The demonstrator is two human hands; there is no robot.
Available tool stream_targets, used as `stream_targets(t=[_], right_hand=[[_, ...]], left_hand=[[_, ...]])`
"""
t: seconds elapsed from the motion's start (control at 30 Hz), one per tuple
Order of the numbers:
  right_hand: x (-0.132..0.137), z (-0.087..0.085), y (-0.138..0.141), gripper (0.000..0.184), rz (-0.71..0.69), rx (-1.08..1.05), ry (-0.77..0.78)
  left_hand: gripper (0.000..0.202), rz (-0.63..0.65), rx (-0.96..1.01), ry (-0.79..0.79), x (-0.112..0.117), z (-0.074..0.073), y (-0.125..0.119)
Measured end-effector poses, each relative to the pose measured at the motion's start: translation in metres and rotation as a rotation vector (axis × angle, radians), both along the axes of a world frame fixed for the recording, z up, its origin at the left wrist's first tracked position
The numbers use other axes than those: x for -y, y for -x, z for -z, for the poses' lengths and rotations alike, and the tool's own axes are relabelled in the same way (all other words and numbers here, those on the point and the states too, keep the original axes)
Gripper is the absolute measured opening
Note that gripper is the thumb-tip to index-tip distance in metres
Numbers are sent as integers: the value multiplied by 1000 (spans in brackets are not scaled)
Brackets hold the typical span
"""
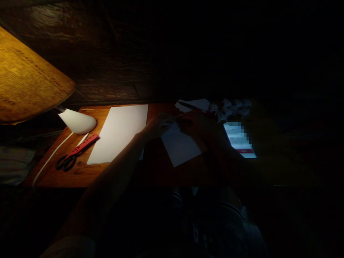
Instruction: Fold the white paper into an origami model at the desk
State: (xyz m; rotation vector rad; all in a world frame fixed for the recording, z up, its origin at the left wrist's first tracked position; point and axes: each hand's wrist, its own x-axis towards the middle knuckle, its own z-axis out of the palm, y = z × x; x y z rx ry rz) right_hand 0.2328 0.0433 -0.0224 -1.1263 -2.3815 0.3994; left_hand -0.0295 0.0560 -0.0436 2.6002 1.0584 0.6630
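Left hand [161, 122]: close to the right hand, at the far end of a small white sheet [181, 150]; fingers bent, but in this gloom I cannot tell whether they pinch the paper.

Right hand [194, 121]: at the same end of the sheet, in deep shadow; its grip I cannot make out either.

Small white sheet: on the table [158, 175] in front of the person, set askew, one corner towards the near edge; no writing to be seen on it.

White paper [120, 134]: larger, left of the small sheet, brightly lit, blank, partly behind the left forearm.

Loose paper [201, 104]: beyond the hands, a dark slender object [188, 105] lying across it.

Crumpled paper [233, 108]: white, beside the loose paper.

Device [243, 147]: right of the right hand, screen glowing; a red band near its lower edge, lettering too small to read.

Scissors [66, 163]: black handles, at the left, against a red strip [84, 144] with dark marks.

Lamp [77, 121]: white base, white cord; yellow shade [32, 79] printed with dark lettering, too blurred to read.
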Motion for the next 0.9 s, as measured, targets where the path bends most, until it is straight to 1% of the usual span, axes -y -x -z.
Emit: stream_targets(t=[0.2, 0.3, 0.37, 0.53, 0.63, 0.77, 0.9], right_hand=[[8, -10, 0, 33, 20, 12, 36], [9, -11, 2, 30, 40, 18, 50], [9, -11, 3, 27, 29, 16, 55], [10, -12, 5, 29, 4, 38, 23], [11, -12, 7, 28, -5, 60, 11], [15, -16, 9, 21, 15, 102, 29], [15, -20, 10, 19, -34, 104, 38]], left_hand=[[23, 23, 4, -7, -2, 1, 2], [22, 26, -8, -11, -3, 0, 3], [22, 33, -22, -8, -3, 0, 3], [23, 19, -49, -16, -3, -2, 2], [24, 12, -68, -10, -2, -4, 1], [28, -21, -90, -5, 1, -7, -1], [37, -55, -110, -5, 3, -8, -2]])
